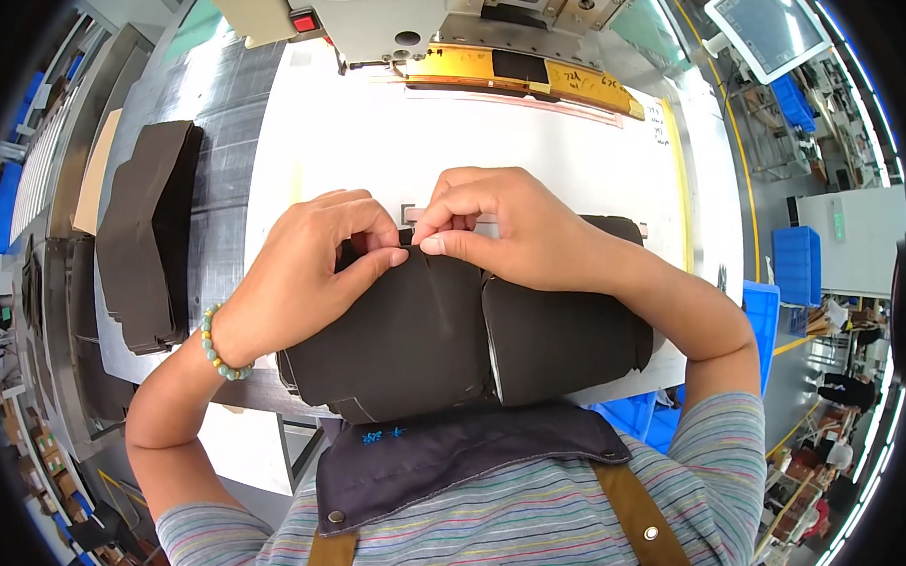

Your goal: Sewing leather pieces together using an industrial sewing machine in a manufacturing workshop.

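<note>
Two stacks of black sheet pieces lie side by side at the near edge of the white work board [349, 130]: a left stack [411, 331] and a right stack [561, 337]. At the far edge of the left stack, my left hand [309, 263] pinches a black sheet between thumb and fingers. Close beside it, my right hand [520, 225] is closed in a pinch on the same edge. The fingertips of both hands nearly meet there. A small metal-coloured bar [412, 214] shows partly behind the right fingers.
Another stack of black pieces [145, 237] sits on the metal table at the left. Beyond the hands stands a machine [382, 21] with a red switch [303, 22] and a yellow bar [580, 83]. A blue bin [761, 324] is at the right.
</note>
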`<move>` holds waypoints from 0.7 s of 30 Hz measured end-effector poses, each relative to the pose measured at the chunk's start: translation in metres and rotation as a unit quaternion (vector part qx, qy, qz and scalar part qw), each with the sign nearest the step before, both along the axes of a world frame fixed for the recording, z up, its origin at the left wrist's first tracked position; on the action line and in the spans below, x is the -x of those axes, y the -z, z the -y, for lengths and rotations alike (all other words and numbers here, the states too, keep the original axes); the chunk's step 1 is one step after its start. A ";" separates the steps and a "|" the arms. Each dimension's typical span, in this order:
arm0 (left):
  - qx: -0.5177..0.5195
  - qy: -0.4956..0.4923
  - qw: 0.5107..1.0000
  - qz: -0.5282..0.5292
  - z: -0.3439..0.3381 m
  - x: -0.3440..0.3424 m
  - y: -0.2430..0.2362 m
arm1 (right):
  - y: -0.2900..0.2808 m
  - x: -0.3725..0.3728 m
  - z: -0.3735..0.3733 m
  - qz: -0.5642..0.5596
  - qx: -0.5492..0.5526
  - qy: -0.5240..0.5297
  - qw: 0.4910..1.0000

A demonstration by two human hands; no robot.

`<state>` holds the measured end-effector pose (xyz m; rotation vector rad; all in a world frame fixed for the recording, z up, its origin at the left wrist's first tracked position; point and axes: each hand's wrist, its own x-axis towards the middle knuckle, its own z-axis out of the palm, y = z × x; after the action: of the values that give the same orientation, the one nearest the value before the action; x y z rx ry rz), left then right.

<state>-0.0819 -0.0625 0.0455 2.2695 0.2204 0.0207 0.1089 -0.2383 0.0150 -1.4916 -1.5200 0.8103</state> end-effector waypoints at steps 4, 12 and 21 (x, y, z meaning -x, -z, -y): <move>-0.005 0.015 0.999 0.037 -0.003 0.001 0.009 | 0.000 0.000 -0.001 -0.028 0.018 -0.012 0.999; 0.013 0.036 0.998 0.051 -0.010 -0.013 -0.003 | -0.014 -0.014 -0.006 0.002 0.029 0.012 1.000; -0.275 0.073 0.943 0.173 -0.054 -0.049 0.044 | 0.018 -0.153 -0.019 0.017 0.241 0.186 0.952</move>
<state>-0.0325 -0.0084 0.0015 2.7777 -0.1660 0.4517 0.2621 -0.2193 -0.0026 -2.0796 -1.0480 0.9695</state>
